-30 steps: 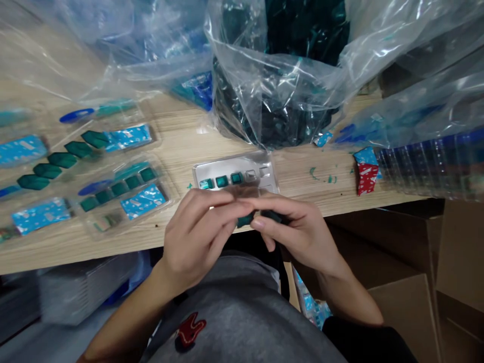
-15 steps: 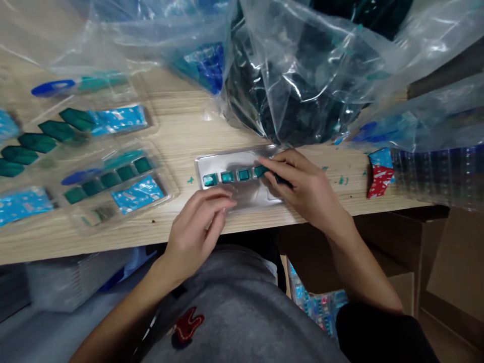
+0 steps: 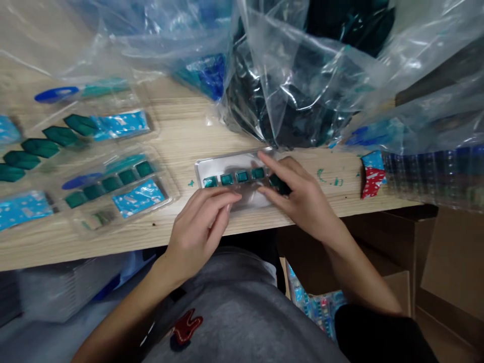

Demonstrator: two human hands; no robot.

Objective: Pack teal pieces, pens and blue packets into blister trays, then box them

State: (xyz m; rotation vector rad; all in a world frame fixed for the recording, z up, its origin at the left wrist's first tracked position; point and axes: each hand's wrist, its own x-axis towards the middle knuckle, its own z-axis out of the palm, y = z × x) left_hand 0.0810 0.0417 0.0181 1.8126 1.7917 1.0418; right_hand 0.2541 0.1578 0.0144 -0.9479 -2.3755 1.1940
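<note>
A clear plastic blister tray (image 3: pixel 223 164) lies near the table's front edge. A slanting row of square, dark green gem-like pieces (image 3: pixel 242 176) sits along it. My left hand (image 3: pixel 200 222) is at the tray's near left edge, fingers loosely bent and apart from the thumb, nothing visible in them. Over the tray's right end is my right hand (image 3: pixel 302 194), its index finger and thumb spread. Another dark green piece (image 3: pixel 279 184) shows under its palm, seemingly held by the other fingers, which are mostly hidden.
Filled blister trays (image 3: pixel 170 194) with green pieces and blue packets (image 3: pixel 139 197) lie to the left. A big clear bag (image 3: pixel 295 101) of dark green pieces stands behind. A red and blue wrapper (image 3: pixel 372 174) and stacked clear trays (image 3: pixel 434 176) are at right; cardboard boxes (image 3: pixel 449 262) below.
The fourth green piece in the row, pinched by my right hand before, is now let go in the tray. My right index finger and thumb have spread apart. My left hand has barely moved.
</note>
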